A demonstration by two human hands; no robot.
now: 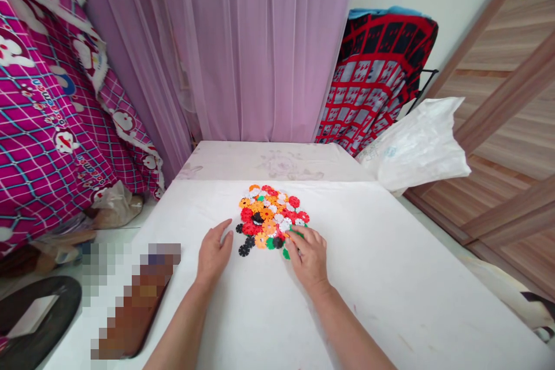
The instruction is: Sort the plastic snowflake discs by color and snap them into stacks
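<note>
A heap of plastic snowflake discs (266, 214) in red, orange, white, green and black lies on the white-covered table. At the heap's right front edge is my right hand (310, 251), its thumb and fingertips closed on a small snowflake disc, mostly hidden, with a bit of orange showing. Green discs (286, 254) peek out beside that thumb. My left hand (215, 250) rests left of the heap, thumb and fingers apart, holding nothing. Nearest to it are a few black discs (244, 250) at the heap's left front.
White cloth (373, 254) covers the table. A brown, partly pixelated object (141, 306) lies at the left edge. Beyond the table hangs a purple curtain (260, 46). A white plastic bag (420, 144) stands at the right, near a wooden wardrobe (498, 127).
</note>
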